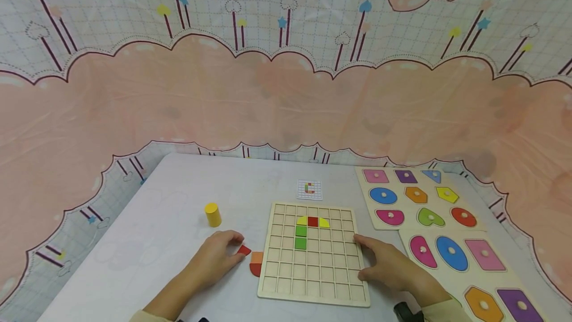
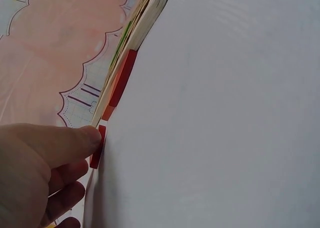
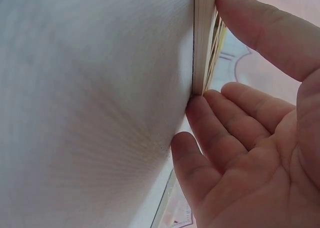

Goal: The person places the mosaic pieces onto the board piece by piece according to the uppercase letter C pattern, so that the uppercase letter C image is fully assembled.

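Observation:
My left hand (image 1: 216,254) pinches a small red block (image 1: 244,250) between thumb and fingers, left of the wooden grid board (image 1: 314,287). In the left wrist view the thumb lies against that red block (image 2: 98,147). Beside the board's left edge lie an orange square block (image 1: 256,258) and a red rounded block (image 1: 255,269). My right hand (image 1: 393,265) touches the board's right edge with thumb and fingertips, its fingers fairly straight. On the grid sit a red square (image 1: 313,221) between two yellow rounded pieces (image 1: 324,222), and two green squares (image 1: 301,237) below the left one.
A yellow cylinder (image 1: 213,215) stands at the left. Behind the board lies a small pattern card (image 1: 309,190). Two knobbed shape-puzzle boards (image 1: 366,202) fill the right side, close to my right hand. A patterned cloth (image 1: 286,98) hangs behind the white table (image 1: 147,222).

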The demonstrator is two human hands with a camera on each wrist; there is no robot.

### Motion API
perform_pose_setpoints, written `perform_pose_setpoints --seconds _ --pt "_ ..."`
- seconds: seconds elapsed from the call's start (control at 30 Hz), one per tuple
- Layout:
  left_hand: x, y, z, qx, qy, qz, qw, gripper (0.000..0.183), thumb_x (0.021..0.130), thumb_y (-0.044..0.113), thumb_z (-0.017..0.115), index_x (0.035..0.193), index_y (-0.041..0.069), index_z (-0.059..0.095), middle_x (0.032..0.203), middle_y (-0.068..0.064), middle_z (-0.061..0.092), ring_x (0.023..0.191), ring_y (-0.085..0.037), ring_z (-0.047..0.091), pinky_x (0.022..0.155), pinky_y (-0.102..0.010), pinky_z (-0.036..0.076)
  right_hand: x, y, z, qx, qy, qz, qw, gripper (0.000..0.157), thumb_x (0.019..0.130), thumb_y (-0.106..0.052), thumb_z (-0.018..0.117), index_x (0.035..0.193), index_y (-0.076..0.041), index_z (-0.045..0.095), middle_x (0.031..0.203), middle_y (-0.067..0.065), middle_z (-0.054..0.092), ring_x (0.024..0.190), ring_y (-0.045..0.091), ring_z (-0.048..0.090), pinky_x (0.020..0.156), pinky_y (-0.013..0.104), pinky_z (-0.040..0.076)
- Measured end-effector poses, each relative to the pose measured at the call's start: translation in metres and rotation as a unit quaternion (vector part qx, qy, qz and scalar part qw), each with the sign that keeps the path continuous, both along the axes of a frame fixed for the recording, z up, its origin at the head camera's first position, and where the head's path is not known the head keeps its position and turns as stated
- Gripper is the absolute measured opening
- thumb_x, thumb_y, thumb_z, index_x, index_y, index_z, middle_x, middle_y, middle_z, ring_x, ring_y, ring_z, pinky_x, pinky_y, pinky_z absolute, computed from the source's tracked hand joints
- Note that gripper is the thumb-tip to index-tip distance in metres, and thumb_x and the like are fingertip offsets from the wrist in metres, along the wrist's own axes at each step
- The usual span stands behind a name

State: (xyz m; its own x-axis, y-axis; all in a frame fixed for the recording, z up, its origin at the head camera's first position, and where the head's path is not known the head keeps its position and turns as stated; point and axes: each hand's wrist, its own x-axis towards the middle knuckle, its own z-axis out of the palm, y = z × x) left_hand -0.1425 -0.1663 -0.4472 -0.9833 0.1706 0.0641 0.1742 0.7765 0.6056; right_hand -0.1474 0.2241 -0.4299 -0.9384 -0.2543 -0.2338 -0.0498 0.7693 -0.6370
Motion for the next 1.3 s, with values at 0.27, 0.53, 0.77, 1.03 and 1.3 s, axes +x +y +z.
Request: perform_pose_setpoints --seconds 0.27,0.53,0.77,1.03,1.3 --pt "-0.0037 -0.002 -0.0005 0.003 -0.014 -0.012 0.9998 0.024 0.082 0.003 0.08 0.103 0.01 0.07 0.096 0.007 0.066 0.097 -0.019 0.059 0.093 -0.044 0.05 0.001 0.0001 -0.0006 0.001 -0.004 -0.009 1.0 0.085 0.071 -0.016 0.09 0.145 -0.005 0.05 0.142 0.013 0.055 0.136 0.039 0.043 0.109 0.057 0.035" --pt "-0.0062 0.0009 -0.0027 0.011 -0.01 -0.024 0.9996 0.027 0.082 0.007 0.081 0.106 0.009 0.07 0.095 0.009 0.065 0.097 -0.016 0.057 0.093 -0.044 0.049 0.0014 0.0012 -0.0005 0.004 0.003 -0.001 1.0 0.085 0.071 -0.017 0.09 0.145 -0.005 0.05 0.142 0.014 0.054 0.136 0.04 0.043 0.108 0.058 0.035" --pt "-0.0069 0.0033 -0.0016 0.004 -0.002 -0.036 0.9994 0.025 0.083 0.001 0.079 0.105 0.009 0.069 0.089 0.01 0.061 0.093 -0.014 0.055 0.091 -0.043 0.05 0.0008 0.0007 -0.0004 0.002 0.002 -0.001 1.0 0.086 0.071 -0.016 0.09 0.145 -0.005 0.05 0.142 0.015 0.054 0.135 0.04 0.043 0.108 0.058 0.036" --pt "-0.0089 0.004 -0.004 0.0 0.0 -0.027 0.9996 0.025 0.082 0.005 0.08 0.104 0.009 0.069 0.089 0.011 0.06 0.091 -0.013 0.053 0.089 -0.042 0.05 -0.0001 0.0005 -0.0007 0.002 0.002 -0.001 1.0 0.086 0.071 -0.016 0.09 0.145 -0.005 0.05 0.142 0.014 0.055 0.136 0.041 0.043 0.108 0.057 0.035" --pt "-0.0097 0.0049 -0.004 0.0 -0.009 -0.02 0.9998 0.026 0.082 0.004 0.08 0.104 0.01 0.068 0.09 0.011 0.059 0.091 -0.012 0.052 0.088 -0.04 0.05 0.0005 0.0004 -0.0009 0.004 0.007 -0.001 1.0 0.085 0.07 -0.016 0.09 0.145 -0.005 0.05 0.141 0.014 0.055 0.135 0.04 0.044 0.108 0.057 0.036"
